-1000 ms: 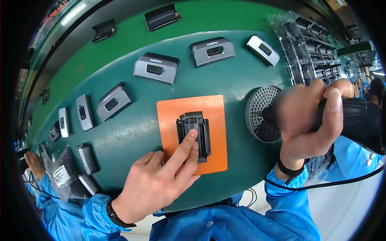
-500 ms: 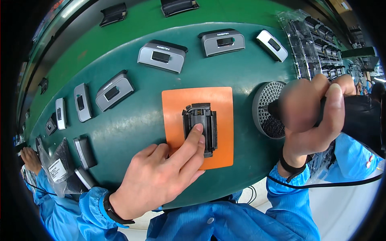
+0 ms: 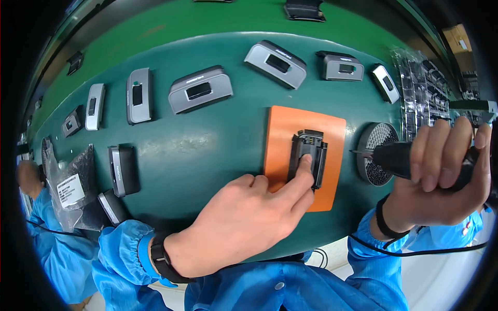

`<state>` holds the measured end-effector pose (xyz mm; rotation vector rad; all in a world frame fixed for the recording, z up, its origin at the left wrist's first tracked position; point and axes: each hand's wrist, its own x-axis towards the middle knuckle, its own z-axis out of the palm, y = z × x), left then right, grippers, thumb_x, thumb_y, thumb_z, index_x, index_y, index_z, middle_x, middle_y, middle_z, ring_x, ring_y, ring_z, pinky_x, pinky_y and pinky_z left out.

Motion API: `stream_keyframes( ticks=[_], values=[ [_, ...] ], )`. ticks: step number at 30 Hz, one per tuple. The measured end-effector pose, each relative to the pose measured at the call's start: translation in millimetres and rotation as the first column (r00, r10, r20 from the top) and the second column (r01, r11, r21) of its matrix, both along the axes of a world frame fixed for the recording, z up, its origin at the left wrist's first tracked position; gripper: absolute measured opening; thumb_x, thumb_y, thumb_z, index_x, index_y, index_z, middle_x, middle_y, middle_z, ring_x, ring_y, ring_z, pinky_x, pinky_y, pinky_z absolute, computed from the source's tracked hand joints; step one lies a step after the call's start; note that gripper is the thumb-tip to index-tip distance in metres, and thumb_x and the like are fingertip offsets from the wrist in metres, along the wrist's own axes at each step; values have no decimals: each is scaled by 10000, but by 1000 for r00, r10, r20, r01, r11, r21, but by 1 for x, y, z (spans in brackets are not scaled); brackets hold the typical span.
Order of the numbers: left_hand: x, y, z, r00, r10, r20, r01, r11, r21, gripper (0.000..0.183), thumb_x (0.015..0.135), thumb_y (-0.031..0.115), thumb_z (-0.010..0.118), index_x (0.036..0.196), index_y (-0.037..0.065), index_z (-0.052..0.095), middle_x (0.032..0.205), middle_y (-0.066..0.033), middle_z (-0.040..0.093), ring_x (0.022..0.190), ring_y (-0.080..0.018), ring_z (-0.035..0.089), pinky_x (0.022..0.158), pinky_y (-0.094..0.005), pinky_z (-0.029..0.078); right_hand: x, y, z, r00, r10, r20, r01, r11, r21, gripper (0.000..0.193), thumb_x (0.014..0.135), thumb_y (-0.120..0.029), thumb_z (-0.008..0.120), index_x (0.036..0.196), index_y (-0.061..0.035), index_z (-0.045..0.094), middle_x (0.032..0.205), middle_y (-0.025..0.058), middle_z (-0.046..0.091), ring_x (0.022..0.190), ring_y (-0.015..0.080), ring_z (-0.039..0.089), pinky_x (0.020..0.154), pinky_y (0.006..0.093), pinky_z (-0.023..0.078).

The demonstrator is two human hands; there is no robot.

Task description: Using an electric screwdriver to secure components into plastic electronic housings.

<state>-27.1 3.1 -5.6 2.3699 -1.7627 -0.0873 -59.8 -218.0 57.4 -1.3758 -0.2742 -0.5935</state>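
A small black plastic part (image 3: 308, 153) lies on an orange mat (image 3: 332, 129) on the green conveyor belt (image 3: 218, 150). My left hand (image 3: 244, 217) rests on the belt with its forefinger pressing down on the black part. My right hand (image 3: 441, 171) is closed around a black electric screwdriver (image 3: 399, 155), whose thin bit points left over a round dish of small screws (image 3: 376, 153) beside the mat.
Several grey and black housings (image 3: 199, 89) lie spread along the belt behind the mat. A clear tray of black parts (image 3: 425, 88) stands at the far right. A plastic bag with a white label (image 3: 70, 189) lies at the left, near another person's blue sleeve (image 3: 46, 243).
The view has swung, so the mat and the part now sit further right. My left forefinger stays on the black part; my right hand keeps the screwdriver over the screw dish.
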Motion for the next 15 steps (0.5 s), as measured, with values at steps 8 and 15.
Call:
stream_keyframes(
  ticks=[8,15],
  values=[
    [-2,2,-7,999,30,12,-29,996,-82,250,758,132,631,1001,82,659,1279,-59,629,517,-99,460,496,-217,422,18,28,-27,1000,30,-3,-30,993,-118,216,1056,-222,309,1051,-91,481,609,-7,386,443,86,334,448,271,353],
    [-2,2,-9,1000,22,-19,-24,997,-79,274,758,141,627,1024,80,647,1295,-65,614,535,-96,473,506,-219,427,22,33,-33,1000,3,8,-3,994,-107,206,1063,-222,305,1046,-96,467,614,-7,381,439,94,335,442,270,341]
  ],
)
